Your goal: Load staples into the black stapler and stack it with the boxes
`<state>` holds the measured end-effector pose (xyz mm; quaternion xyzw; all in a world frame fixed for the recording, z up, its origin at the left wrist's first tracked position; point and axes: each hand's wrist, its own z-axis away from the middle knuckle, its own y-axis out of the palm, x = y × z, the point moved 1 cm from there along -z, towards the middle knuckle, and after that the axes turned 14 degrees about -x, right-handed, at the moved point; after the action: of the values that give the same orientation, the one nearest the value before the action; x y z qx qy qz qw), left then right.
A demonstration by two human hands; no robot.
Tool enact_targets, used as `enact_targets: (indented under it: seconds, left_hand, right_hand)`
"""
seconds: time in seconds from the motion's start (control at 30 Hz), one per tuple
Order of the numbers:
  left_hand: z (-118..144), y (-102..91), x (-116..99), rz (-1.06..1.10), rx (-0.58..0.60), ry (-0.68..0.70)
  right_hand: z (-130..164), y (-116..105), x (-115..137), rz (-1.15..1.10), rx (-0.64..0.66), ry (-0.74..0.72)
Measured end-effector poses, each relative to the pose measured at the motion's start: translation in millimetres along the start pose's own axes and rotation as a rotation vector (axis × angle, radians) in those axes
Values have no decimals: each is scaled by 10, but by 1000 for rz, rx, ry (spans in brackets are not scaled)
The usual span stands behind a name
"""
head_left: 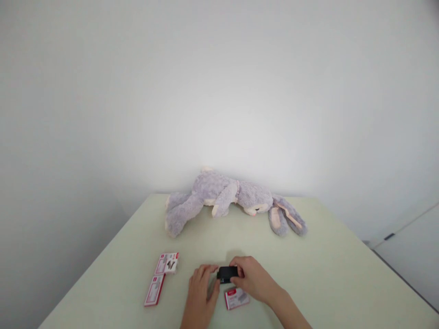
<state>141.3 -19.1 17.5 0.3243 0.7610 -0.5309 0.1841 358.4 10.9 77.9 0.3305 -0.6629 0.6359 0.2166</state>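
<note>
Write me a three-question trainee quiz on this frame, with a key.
1. True or false: both hands touch the small black object.
2. How many red-and-white boxes lie on the table?
3. The plush rabbit is: A) upright, B) lying down, C) on the floor.

Key:
1. True: the left hand and right hand meet on it.
2. Three: two to the left, one under the right hand.
3. B.
</note>
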Motion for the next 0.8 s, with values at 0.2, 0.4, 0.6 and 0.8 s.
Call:
enact_targets:
  seconds: [0.2,0.4,0.6,0.8]
  left_hand:
    - [44,119,-353,144,344,341]
    - [-75,-76,-245,94,389,194]
    - [11,-58,89,55,265,33]
    - [104,174,13,147,203,55]
  right_hand:
    - [-87,-35,-190,5,-123,49]
    - [32,-59,-570,-132,-207,204]
    - [421,343,-546,-424,-211,342]
    - [538,761,-373,-596,-276,380]
